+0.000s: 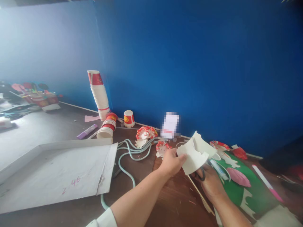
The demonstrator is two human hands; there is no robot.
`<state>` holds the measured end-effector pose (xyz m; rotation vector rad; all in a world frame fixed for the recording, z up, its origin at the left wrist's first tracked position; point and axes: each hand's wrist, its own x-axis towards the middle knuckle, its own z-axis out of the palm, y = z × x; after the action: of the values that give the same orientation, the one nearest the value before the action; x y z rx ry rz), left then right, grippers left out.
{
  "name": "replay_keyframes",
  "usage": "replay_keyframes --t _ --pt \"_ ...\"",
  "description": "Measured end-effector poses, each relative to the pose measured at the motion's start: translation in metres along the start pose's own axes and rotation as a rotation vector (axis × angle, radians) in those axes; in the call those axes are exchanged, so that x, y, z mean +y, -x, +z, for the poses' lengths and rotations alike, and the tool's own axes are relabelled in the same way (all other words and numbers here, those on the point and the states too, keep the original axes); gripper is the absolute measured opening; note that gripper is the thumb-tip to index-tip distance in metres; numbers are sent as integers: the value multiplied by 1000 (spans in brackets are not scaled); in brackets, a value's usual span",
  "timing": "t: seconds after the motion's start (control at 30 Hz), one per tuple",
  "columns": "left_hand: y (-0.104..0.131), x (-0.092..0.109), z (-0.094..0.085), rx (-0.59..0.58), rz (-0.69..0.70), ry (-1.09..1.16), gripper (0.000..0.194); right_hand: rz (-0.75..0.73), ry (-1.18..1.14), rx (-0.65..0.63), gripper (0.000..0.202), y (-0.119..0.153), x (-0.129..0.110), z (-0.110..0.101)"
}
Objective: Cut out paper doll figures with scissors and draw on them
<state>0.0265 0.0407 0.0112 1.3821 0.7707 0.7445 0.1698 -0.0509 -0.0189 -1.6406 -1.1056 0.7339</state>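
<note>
A piece of white paper with a cut, curved edge is pinched at its left side by my left hand. My right hand is closed around scissors, of which a dark handle loop shows. The blades are hidden behind the paper. Below the paper a thin wooden stick slants across the table. Close to my right hand lie a glue stick, a pink paper oval and a green sheet.
A white box lid fills the left front. Stacked paper cups stand by the blue wall, beside a single upturned cup. A pale blue cable winds across the table. A pink-capped marker lies at right.
</note>
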Motion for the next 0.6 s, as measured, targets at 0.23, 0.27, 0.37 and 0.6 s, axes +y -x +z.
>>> replay_keyframes --t 0.23,0.27,0.37,0.6 --pt "0 2 -1 -13 -6 33 24 -16 71 35 29 1 -6 0" --pt "0 2 -1 -12 -5 33 24 -15 80 41 30 1 -6 0" --pt "1 2 -1 -7 -9 34 23 -6 95 46 28 1 -7 -1" --pt "0 1 -1 13 -19 58 24 -22 102 56 26 3 -14 0"
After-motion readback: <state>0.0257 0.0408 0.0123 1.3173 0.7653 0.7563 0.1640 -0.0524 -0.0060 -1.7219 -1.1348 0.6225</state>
